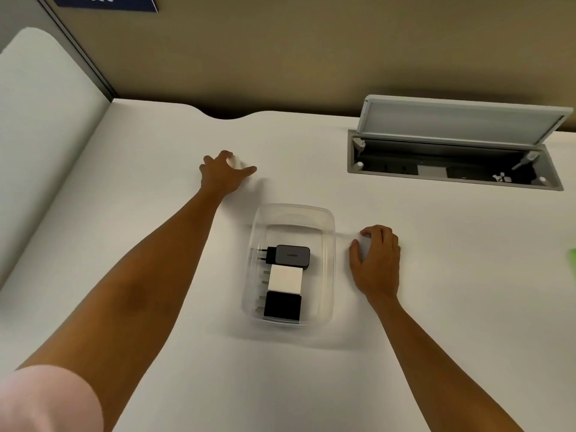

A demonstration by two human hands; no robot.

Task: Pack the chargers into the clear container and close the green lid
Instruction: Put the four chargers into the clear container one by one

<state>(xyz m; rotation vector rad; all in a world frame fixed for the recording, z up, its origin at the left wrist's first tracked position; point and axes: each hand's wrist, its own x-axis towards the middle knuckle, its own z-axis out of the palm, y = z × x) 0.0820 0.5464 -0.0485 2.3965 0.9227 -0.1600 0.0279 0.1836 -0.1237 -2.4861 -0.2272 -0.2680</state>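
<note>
We note first a soft pale-pink sleeve (46,400) at the lower left, nearest the camera, from which the bare left forearm runs out across the smooth matte white desk (156,369). The left hand (225,173) lies far out, fingers curled around a small white rounded charger (235,162); we cannot tell whether it is lifted. The right hand (375,263) rests palm down, loosely spread and holding nothing, just beside the right wall of the clear rounded-rectangular plastic container (327,219). Inside it three chargers lie in a row: a dark grey block with round pins (291,255) farthest, a white cube (285,279) in the middle, a glossy black cube (283,307) nearest. A green sliver (573,260) shows at the right edge. Beyond, a grey hinged metal flap (461,120) stands open over a recessed socket box.
</note>
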